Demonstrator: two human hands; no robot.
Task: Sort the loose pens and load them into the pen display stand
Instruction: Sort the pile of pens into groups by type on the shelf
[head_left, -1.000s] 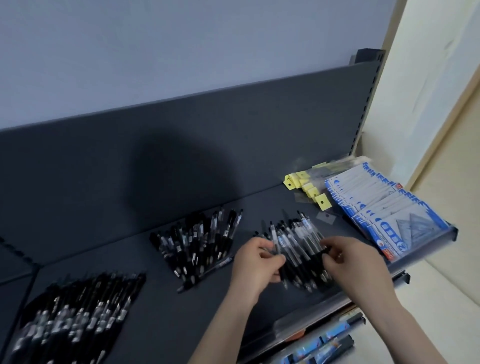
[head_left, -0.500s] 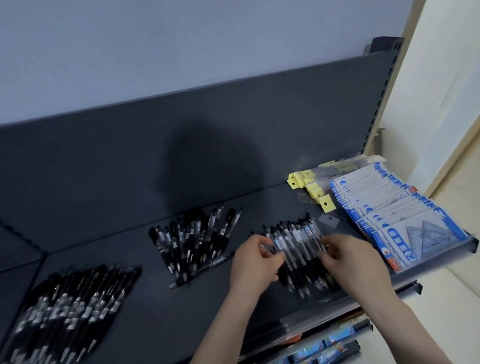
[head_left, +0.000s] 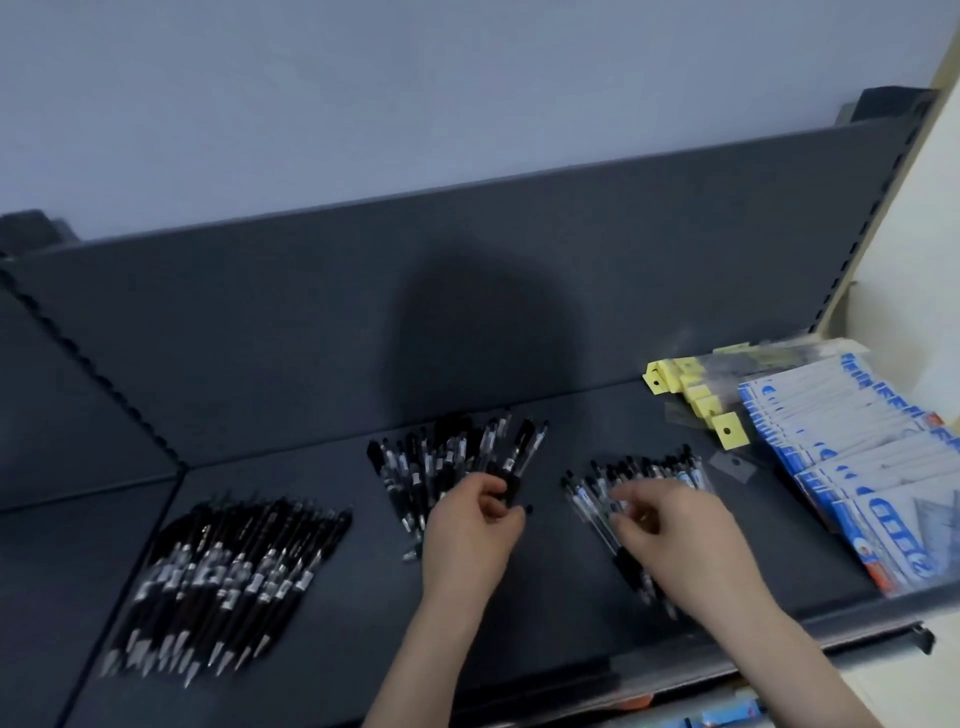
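Observation:
Three piles of black pens lie on the dark shelf (head_left: 545, 597): a big left pile (head_left: 228, 577), a middle pile (head_left: 441, 462) and a right pile of clear-barrelled pens (head_left: 644, 478). My left hand (head_left: 467, 530) is at the near edge of the middle pile, with thumb and fingers curled round a black pen (head_left: 513, 486). Over the right pile, my right hand (head_left: 675, 535) has its fingertips curled down among the pens and seems to pinch one; motion blur hides the exact grip. No separate pen stand is in view.
Yellow-tagged packets (head_left: 696, 395) and a fanned row of blue-and-white packets (head_left: 857, 467) fill the shelf's right end. An upright dark back panel (head_left: 467, 291) stands behind the piles. The front lip (head_left: 675, 670) runs below my forearms, with more goods on a lower shelf.
My left hand has left the right pile and moved left to the middle pile, carrying a black pen. My right hand stays on the right pile. The view has shifted left.

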